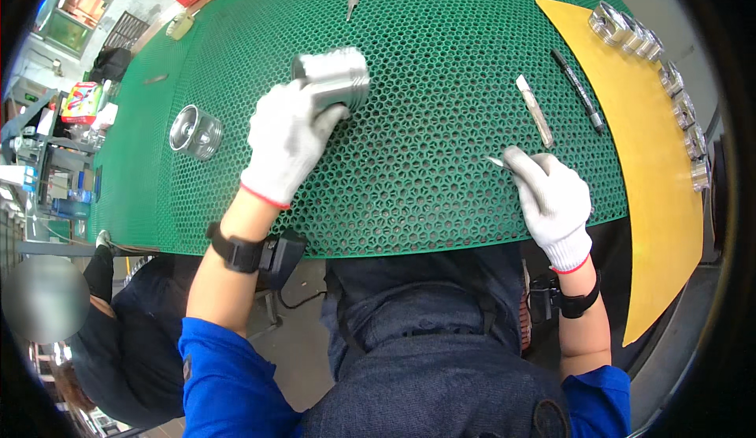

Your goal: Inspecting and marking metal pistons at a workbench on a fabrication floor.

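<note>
Fingers [332, 118] of the gloved left hand [285, 142] are curled around a silvery metal cylinder [340, 78], which lies at their far end, above the green mat [425, 162]. The right hand's fingers pinch nearly together on a thin pale pointed piece [495, 161], its tip poking out leftward. The right hand [554, 202] is just near of a whitish stick [535, 113]; another metal cylinder [197, 132] stands left of the left hand.

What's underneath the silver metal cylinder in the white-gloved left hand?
Green honeycomb-patterned mat shows around the silver metal cylinder; the patch directly underneath is covered by the cylinder and the white-gloved left hand, so anything there cannot be seen.
</note>
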The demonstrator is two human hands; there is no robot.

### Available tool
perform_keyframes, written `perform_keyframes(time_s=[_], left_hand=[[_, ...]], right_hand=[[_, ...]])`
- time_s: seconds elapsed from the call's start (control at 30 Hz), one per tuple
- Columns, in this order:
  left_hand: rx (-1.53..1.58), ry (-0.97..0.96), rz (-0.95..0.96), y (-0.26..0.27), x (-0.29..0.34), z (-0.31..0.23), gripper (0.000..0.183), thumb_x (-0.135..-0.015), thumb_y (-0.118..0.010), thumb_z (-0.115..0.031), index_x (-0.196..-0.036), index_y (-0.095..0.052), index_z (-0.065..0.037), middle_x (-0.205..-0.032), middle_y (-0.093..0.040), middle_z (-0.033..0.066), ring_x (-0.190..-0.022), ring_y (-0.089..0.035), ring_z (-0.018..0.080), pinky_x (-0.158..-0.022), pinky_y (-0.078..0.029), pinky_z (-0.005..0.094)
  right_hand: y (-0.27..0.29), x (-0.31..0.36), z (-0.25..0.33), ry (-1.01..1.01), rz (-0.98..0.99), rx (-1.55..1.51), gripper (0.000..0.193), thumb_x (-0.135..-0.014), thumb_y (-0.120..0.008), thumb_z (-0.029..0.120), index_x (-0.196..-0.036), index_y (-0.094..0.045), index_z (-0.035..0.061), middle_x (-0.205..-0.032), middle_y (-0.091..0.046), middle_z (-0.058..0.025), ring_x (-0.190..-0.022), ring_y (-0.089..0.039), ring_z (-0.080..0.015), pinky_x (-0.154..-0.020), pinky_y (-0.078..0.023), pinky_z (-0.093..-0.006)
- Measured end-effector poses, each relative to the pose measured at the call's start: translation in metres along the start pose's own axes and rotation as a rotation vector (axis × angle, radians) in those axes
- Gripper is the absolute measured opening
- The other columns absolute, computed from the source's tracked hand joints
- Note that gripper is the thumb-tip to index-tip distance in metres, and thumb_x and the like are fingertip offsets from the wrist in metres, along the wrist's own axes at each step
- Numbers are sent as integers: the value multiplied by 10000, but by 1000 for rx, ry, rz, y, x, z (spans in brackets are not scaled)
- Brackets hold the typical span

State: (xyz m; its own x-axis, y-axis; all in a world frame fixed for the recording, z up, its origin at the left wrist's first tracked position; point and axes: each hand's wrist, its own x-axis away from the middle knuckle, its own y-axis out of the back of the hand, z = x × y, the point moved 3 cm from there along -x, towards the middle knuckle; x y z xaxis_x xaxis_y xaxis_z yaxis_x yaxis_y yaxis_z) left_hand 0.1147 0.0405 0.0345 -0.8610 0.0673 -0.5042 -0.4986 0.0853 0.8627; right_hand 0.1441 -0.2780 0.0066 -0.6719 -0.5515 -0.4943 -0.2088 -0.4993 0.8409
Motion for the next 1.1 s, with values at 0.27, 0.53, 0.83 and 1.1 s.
perform_keyframes(time_s=[0.27,0.53,0.83,1.1], left_hand=[[611,43,231,41,124,-51,359,-772,-760,-220,-1052,-655,-23,-975,-684,143,-890,-656,316,-812,-508,387],[570,237,72,30,158,-56,491,-617,-781,-174,-1065,-650,-20,-1109,-638,193,-1094,-590,421,-966,-464,466],[569,114,136,37,153,-58,565,-487,-775,-94,-1039,-661,-54,-1093,-645,154,-1100,-592,392,-962,-472,469],[586,207,165,39,144,-50,544,-584,-827,-155,-1081,-635,-46,-1082,-648,153,-1054,-606,377,-911,-490,434]], right_hand=[[1,-1,11,-40,99,-265,317,-847,-629,41,-1149,-682,120,-820,-647,-74,-651,-614,-206,-601,-478,-312],[-12,-2,86,-774,763,-1257,359,-956,-502,188,-1271,-567,29,-715,-512,43,-579,-416,-18,-515,-351,-164],[-16,4,95,-852,900,-1299,383,-956,-507,216,-1284,-555,24,-720,-498,41,-583,-414,-14,-504,-360,-157],[-12,-3,95,-273,558,-995,282,-868,-615,40,-1147,-655,23,-873,-688,-92,-747,-662,-154,-677,-524,-290]])
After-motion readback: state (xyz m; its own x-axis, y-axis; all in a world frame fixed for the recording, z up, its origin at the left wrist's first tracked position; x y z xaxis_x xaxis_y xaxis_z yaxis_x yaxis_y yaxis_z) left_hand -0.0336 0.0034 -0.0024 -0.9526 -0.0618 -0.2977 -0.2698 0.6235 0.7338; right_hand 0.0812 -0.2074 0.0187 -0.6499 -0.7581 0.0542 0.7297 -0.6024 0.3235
